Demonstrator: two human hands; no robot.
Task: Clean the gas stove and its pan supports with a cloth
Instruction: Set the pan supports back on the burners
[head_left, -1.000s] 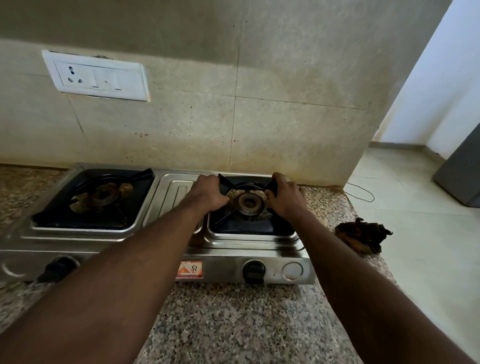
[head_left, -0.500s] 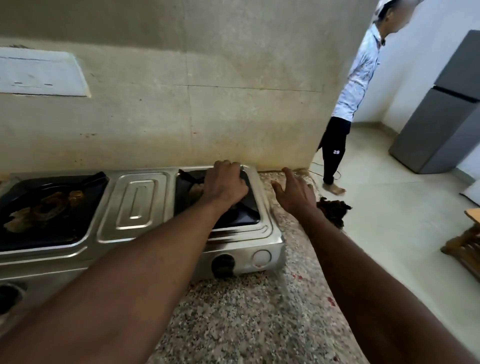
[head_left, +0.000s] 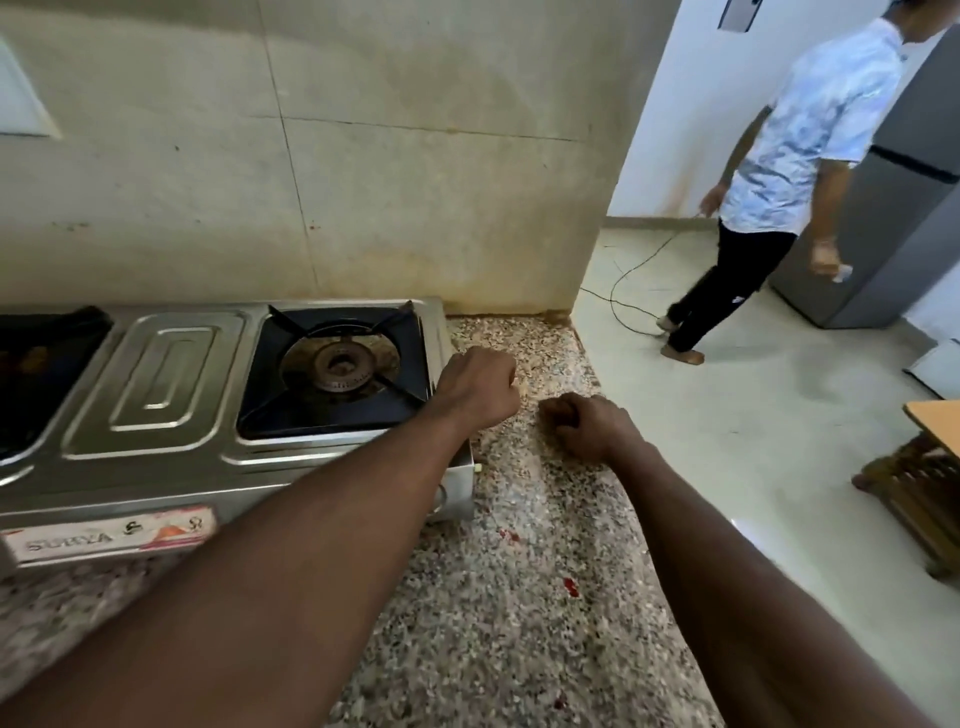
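The steel two-burner gas stove (head_left: 161, 374) stands on the granite counter (head_left: 519, 623) against the wall. Its right burner (head_left: 340, 364) is rusty brown, with the black pan support (head_left: 402, 394) seated around it. My left hand (head_left: 480, 387) is a fist at the stove's right edge, with nothing seen in it. My right hand (head_left: 589, 426) lies knuckles-up on the counter near its right edge, fingers curled under. The dark cloth is out of sight; it lay where that hand now rests.
The left burner well (head_left: 36, 364) is cut off at the frame's edge. A person (head_left: 779, 166) walks on the floor beside a grey fridge (head_left: 914, 218), near a black cable (head_left: 623, 296). A wooden stool (head_left: 919, 499) stands at the right. Small red spots (head_left: 570, 586) mark the counter.
My left hand left the right pan support and moved to the stove's right edge. My right hand came down where the cloth lay, and the cloth is no longer visible. The view swung right.
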